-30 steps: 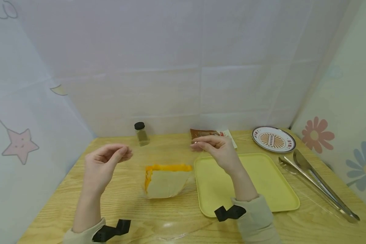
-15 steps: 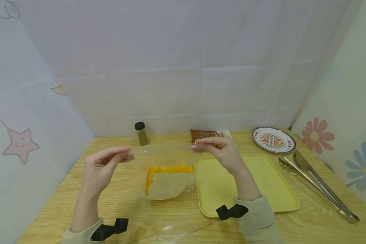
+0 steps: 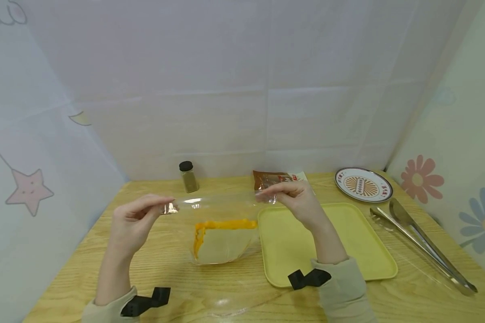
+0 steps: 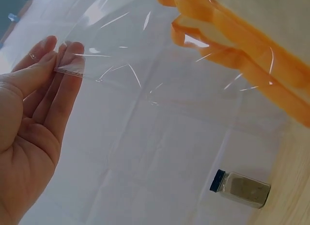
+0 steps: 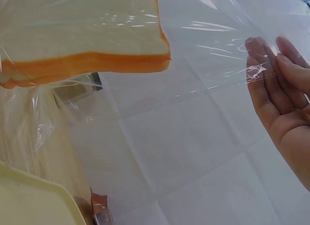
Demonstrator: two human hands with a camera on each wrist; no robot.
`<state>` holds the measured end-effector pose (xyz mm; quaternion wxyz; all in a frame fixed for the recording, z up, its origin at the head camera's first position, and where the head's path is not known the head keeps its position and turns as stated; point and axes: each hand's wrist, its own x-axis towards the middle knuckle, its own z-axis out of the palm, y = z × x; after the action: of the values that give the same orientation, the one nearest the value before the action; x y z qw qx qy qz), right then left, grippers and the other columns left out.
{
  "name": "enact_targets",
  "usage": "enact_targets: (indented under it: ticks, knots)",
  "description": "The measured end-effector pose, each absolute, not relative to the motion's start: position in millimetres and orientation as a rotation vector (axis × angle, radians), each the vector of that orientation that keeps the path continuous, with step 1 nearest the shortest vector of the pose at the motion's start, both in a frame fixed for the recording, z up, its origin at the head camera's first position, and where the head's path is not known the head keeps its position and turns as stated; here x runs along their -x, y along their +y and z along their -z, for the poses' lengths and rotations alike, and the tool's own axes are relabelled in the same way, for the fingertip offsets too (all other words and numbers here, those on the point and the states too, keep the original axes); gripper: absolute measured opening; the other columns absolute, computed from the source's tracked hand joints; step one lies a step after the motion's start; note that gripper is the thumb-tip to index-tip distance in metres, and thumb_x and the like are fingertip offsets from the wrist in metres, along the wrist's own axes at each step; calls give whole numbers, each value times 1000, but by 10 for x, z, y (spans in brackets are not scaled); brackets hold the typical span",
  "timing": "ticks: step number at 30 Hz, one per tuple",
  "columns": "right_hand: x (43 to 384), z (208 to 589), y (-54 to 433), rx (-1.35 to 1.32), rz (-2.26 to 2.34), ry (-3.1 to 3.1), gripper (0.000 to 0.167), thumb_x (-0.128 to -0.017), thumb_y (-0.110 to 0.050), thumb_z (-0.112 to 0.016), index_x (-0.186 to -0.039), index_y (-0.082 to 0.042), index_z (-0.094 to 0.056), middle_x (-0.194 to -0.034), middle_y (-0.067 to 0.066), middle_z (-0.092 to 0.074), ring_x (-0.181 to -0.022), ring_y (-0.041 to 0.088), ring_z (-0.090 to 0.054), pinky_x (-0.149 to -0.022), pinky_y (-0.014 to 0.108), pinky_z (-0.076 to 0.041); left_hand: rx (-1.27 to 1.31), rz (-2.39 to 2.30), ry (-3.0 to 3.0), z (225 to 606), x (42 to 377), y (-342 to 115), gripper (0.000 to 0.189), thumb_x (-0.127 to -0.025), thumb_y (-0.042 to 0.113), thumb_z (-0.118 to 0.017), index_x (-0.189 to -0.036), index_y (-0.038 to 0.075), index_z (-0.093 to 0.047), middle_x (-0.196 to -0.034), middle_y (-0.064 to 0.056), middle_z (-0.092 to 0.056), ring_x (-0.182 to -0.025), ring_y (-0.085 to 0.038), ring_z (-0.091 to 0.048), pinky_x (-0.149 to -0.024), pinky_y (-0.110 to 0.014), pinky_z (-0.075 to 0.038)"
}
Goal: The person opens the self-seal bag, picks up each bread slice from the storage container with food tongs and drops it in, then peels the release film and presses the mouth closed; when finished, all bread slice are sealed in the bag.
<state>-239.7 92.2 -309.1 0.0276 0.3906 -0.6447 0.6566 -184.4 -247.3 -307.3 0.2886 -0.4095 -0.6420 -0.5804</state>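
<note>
A clear plastic bag [image 3: 216, 206] hangs stretched between my two hands over the table. My left hand [image 3: 133, 224] pinches one upper corner of it between thumb and fingers. The opposite corner is pinched by my right hand [image 3: 299, 206]. Inside the bag's lower part lies a pale bread slice [image 3: 222, 246] with an orange crust. In the left wrist view, thumb and fingers of the left hand [image 4: 41, 104] meet at the film's edge. The right wrist view has the slice [image 5: 82, 33] seen through wrinkled, shiny film, apart from the right hand [image 5: 286, 96].
A yellow tray [image 3: 327, 242] lies just right of the bag. Metal tongs [image 3: 422, 246] and a patterned plate [image 3: 363, 185] are further right. At the back stand a black-capped jar [image 3: 188, 178] and a brown packet [image 3: 272, 178], partly behind the right hand.
Both hands keep their grip on the bag and shift only slightly. Its upper film has become more visible and shiny between them, and the bread slice has moved slightly right.
</note>
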Motion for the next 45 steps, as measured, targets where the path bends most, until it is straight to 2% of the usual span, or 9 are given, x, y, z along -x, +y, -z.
enact_targets:
  ticks: [3,7,19,22,28,31,36,41,45]
  knots:
    - [2381,3082,934,-1149,-2008,-2033,28,-94,0,-53,-96,-19,-73,-97,-8,-72,-90,15,-69,-78,28,-54,1092,1548,-1712,3075,1844,-2471,26,-81,-28,-48,-97,-16,-65,-99,-6,-72,-86,-13,-67,-73,-17,-55]
    - [2369,3074,940,-1119,-1998,-2048,34,-93,5,-51,-95,-22,-72,-97,-11,-72,-88,11,-68,-76,26,-53,1156,1573,-1668,3074,1858,-2468,26,-80,-29,-49,-98,-17,-65,-100,-8,-72,-89,-15,-68,-77,-22,-57]
    - [2359,3051,958,-1176,-1939,-2043,29,-90,8,-52,-92,-13,-72,-95,-8,-72,-91,10,-68,-79,24,-53,1164,1595,-1672,3082,1842,-2471,33,-78,-32,-45,-94,-13,-67,-98,-11,-72,-90,-18,-68,-77,-22,-56]
    - [2367,3058,945,-1216,-1884,-2007,23,-89,10,-52,-92,-4,-71,-95,-4,-72,-89,12,-68,-78,22,-54,1127,1589,-1689,3076,1825,-2468,34,-77,-32,-44,-93,-13,-67,-97,-10,-72,-90,-18,-68,-77,-21,-56]
    - [2392,3094,886,-1285,-1757,-1902,18,-89,14,-50,-90,9,-67,-92,9,-72,-65,8,-59,-47,25,-36,1136,1565,-1671,3069,1831,-2459,36,-76,-32,-44,-92,-12,-68,-97,-10,-72,-90,-18,-68,-75,-18,-55]
    - [2392,3101,864,-1295,-1742,-1858,19,-87,17,-48,-89,10,-66,-90,14,-71,-64,6,-58,-43,29,-28,1149,1517,-1665,3061,1844,-2451,36,-75,-31,-45,-92,-11,-69,-97,-9,-72,-89,-17,-69,-71,-15,-54]
    - [2391,3108,831,-1313,-1733,-1800,18,-85,20,-47,-87,14,-64,-87,21,-68,-80,8,-66,-45,26,-34,1119,1386,-1678,3047,1850,-2437,37,-72,-29,-47,-90,-7,-71,-94,-6,-73,-87,-13,-69,-73,-14,-55]
    - [2385,3121,807,-1263,-1607,-1807,20,-82,21,-49,-84,10,-66,-83,24,-67,-78,10,-67,-63,23,-55,1038,1186,-1715,3019,1834,-2413,33,-70,-25,-51,-84,-3,-72,-86,-6,-73,-83,-7,-69,-73,-12,-55]
    - [2374,3117,786,-1207,-1439,-1819,24,-78,20,-52,-83,4,-70,-79,18,-70,-74,16,-68,-66,24,-58,980,1025,-1735,3002,1826,-2403,24,-72,-17,-53,-78,-2,-72,-77,-11,-71,-80,-2,-67,-72,-9,-53]
